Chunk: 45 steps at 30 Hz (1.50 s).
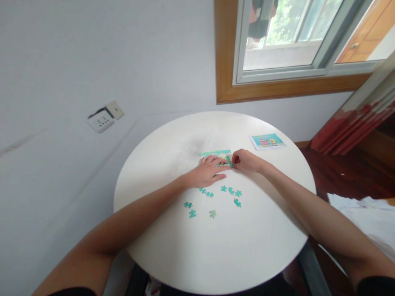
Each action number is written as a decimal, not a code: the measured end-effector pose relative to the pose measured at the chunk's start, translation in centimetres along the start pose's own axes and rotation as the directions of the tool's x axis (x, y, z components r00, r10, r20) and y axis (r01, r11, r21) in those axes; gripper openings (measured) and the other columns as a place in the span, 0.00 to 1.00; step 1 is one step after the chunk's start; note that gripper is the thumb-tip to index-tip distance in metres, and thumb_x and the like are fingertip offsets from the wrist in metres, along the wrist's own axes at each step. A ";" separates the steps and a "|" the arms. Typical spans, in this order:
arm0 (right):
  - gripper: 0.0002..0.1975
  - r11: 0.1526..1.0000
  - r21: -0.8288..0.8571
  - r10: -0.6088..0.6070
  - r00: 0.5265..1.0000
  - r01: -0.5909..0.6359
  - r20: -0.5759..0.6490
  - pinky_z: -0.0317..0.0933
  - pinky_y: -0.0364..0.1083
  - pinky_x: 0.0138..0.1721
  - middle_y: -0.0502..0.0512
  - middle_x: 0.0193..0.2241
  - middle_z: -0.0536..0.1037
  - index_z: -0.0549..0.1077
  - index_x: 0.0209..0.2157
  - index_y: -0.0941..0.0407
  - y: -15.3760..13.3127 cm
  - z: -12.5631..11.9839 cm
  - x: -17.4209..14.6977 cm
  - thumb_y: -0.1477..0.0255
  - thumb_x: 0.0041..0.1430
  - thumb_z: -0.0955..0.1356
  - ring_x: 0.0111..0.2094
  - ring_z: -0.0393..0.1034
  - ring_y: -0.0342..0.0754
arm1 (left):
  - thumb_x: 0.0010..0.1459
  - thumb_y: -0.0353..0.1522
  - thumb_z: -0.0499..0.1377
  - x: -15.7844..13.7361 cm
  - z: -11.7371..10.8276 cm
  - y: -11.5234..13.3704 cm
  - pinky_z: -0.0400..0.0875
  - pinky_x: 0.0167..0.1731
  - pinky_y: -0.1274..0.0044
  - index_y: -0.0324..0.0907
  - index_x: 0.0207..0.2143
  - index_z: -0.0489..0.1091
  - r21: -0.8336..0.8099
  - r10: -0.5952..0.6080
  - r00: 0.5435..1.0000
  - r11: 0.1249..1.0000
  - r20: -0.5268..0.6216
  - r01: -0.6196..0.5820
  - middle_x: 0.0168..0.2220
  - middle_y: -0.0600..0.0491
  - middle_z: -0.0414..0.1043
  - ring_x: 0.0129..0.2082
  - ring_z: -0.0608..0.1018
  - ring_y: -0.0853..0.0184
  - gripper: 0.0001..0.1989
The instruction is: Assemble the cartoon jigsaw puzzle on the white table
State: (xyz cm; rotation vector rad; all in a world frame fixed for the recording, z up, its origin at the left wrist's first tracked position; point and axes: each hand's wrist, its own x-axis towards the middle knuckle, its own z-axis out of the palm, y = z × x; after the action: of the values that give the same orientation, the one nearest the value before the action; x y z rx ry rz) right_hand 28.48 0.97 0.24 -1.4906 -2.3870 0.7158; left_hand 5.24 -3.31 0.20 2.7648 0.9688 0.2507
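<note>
step looks like fitting pieces at the right edge of a partly built jigsaw (215,153), which lies toward 12 o'clock on the white bench (160,246). left hand (207,170) flat, fingers spread over the jigsaw; right hand (245,161) at its 3 o'clock, fingertips bunched, can't tell if a piece is pinched. next move probably calls for lining up tabs and pressing gently while the left hand steadies. loose pieces (237,202), thin, flat, knobbly, mostly teal, one pale, scattered around 6 o'clock of the jigsaw. bench round, smooth, smudged grey near 11 o'clock. flat rectangular cartoon picture (268,141) at the jigsaw's 2 o'clock.
</note>
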 end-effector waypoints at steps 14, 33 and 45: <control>0.06 0.757 0.653 0.179 0.965 -0.009 -0.194 0.62 0.41 0.26 0.56 0.23 0.78 0.75 0.29 0.60 -2.5 -0.5 -0.4 0.73 0.49 0.70 0.26 0.71 0.44 | 0.64 0.36 0.53 -1.2 -4.3 -3.0 0.67 0.49 0.72 0.41 0.48 0.74 -0.358 -0.305 0.856 0.921 -0.418 0.154 0.47 0.48 0.75 0.46 0.74 0.63 0.15; 0.12 0.699 0.703 -0.021 0.986 0.134 -0.167 0.63 0.43 0.27 0.53 0.22 0.76 0.76 0.27 0.60 -6.1 2.7 -1.4 0.64 0.47 0.73 0.23 0.68 0.42 | 0.53 0.37 0.64 -1.4 -2.3 -2.0 0.71 0.34 0.77 0.37 0.35 0.75 -0.709 -0.323 0.935 0.693 -0.147 0.128 0.32 0.49 0.78 0.32 0.77 0.68 0.11; 0.11 0.801 0.561 -0.102 0.970 0.212 -0.221 0.62 0.43 0.30 0.55 0.26 0.78 0.78 0.30 0.60 -6.6 2.7 -1.6 0.66 0.55 0.68 0.27 0.68 0.43 | 0.47 0.34 0.65 -5.1 -7.4 -6.0 0.68 0.27 0.81 0.41 0.29 0.78 -0.508 -0.213 0.912 0.775 0.349 0.376 0.27 0.52 0.79 0.28 0.78 0.67 0.07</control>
State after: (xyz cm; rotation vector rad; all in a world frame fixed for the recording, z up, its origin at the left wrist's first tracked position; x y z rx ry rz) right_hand 22.91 -3.59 1.40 -1.0295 -1.8756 1.0928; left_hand -3.92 -0.95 5.43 2.0025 1.0347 0.0794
